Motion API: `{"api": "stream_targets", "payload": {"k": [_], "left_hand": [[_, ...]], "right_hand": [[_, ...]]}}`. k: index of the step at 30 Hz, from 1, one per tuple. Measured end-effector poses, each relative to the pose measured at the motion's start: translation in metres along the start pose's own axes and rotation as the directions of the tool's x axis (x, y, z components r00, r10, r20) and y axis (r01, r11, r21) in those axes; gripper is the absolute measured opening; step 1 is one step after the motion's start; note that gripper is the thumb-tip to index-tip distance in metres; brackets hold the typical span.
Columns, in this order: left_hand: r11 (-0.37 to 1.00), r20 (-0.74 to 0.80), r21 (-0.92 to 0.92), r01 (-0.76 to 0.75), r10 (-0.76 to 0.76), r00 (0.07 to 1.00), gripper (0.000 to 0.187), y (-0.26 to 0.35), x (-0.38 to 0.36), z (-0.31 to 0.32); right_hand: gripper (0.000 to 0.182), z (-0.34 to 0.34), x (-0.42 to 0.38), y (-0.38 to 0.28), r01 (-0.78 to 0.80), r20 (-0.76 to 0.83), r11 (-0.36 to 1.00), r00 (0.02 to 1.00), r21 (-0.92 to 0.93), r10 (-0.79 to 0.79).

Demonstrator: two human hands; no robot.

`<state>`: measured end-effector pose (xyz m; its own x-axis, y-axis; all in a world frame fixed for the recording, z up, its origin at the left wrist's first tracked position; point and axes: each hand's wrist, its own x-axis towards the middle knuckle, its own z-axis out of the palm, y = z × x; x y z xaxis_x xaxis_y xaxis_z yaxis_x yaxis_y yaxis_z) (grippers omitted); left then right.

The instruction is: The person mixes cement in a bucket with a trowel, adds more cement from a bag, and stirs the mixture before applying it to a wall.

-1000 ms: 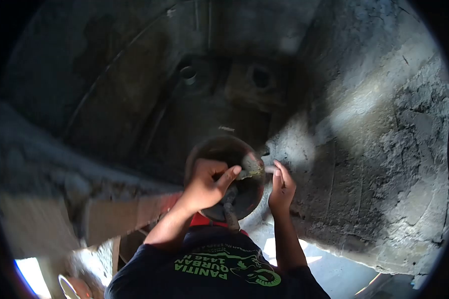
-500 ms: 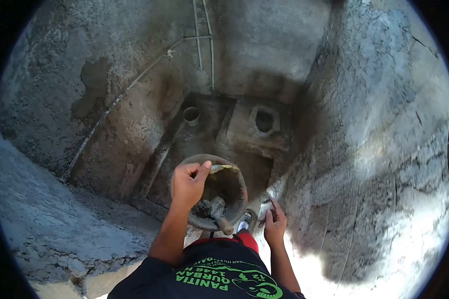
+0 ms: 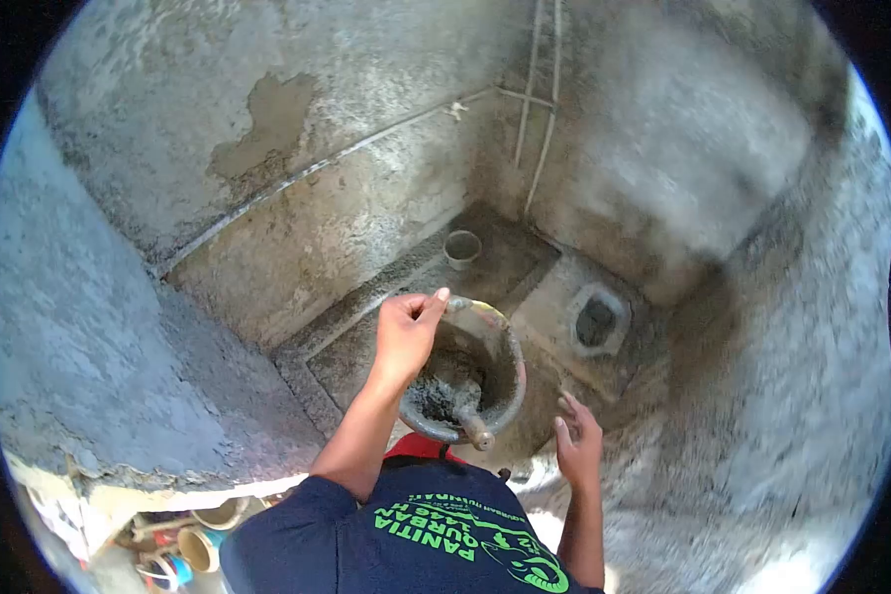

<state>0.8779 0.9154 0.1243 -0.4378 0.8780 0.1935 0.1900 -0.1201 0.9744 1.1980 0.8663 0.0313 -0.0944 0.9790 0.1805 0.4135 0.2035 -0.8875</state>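
My left hand [image 3: 408, 335] is closed on the near-left part of the rim of a round, mortar-smeared bucket [image 3: 516, 374], which it holds in front of my body. Inside the bucket lies some wet grey mortar [image 3: 431, 398]. A trowel [image 3: 479, 434] rests in it, its stubby handle sticking out over the rim towards me and its blade coated in mortar. To the right of the bucket, my right hand [image 3: 579, 444] hangs in the air with nothing in it, its fingers loosely stretched and apart.
Rough cement walls surround me. A squat toilet pan [image 3: 601, 320] sits in a raised block ahead, and a small pot [image 3: 462, 248] stands on the floor. Pipes [image 3: 337, 158] run along the wall. Several containers [image 3: 200, 547] lie beyond the ledge at lower left.
My view has turned left, bringing the containers at lower left into sight. The left hand still grips the bucket, and the right hand stays apart from it.
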Motion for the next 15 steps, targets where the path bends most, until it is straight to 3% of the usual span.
{"api": "stream_targets", "payload": {"k": [3, 5, 7, 9, 11, 13, 15], "left_hand": [[1.000, -0.025, -0.002, 0.006, -0.006, 1.000, 0.052, -0.012, 0.051, 0.026], [0.998, -0.010, -0.058, 0.037, -0.038, 0.999, 0.052, -0.019, 0.086, 0.041], [0.999, 0.039, -0.033, 0.039, -0.038, 0.999, 0.053, -0.032, 0.120, 0.051], [0.999, 0.086, 0.005, 0.036, -0.036, 0.996, 0.053, -0.038, 0.146, 0.060], [0.998, 0.084, -0.002, 0.055, -0.055, 0.995, 0.053, -0.040, 0.166, 0.064], [0.997, 0.099, 0.072, -0.009, 0.002, 0.995, 0.054, -0.040, 0.192, 0.063], [0.994, 0.054, 0.109, -0.013, 0.007, 0.999, 0.054, -0.044, 0.218, 0.062]], "right_hand": [[0.036, 0.010, 0.040, -0.012, -0.010, 0.029, 1.000, 1.000, 0.018, 0.010], [0.034, 0.027, 0.069, 0.007, 0.109, -0.008, 0.993, 0.994, 0.046, -0.109], [0.035, 0.044, 0.097, -0.001, -0.035, 0.097, 0.964, 0.995, 0.265, 0.010], [0.036, 0.070, 0.133, -0.008, -0.017, 0.080, 0.962, 0.997, 0.273, -0.005], [0.036, 0.084, 0.171, -0.025, 0.073, 0.152, 0.997, 0.986, 0.014, -0.075], [0.037, 0.099, 0.211, -0.026, 0.024, 0.201, 0.999, 0.979, 0.030, -0.030], [0.037, 0.115, 0.247, -0.016, 0.151, 0.248, 0.987, 0.959, -0.046, -0.135]]}}
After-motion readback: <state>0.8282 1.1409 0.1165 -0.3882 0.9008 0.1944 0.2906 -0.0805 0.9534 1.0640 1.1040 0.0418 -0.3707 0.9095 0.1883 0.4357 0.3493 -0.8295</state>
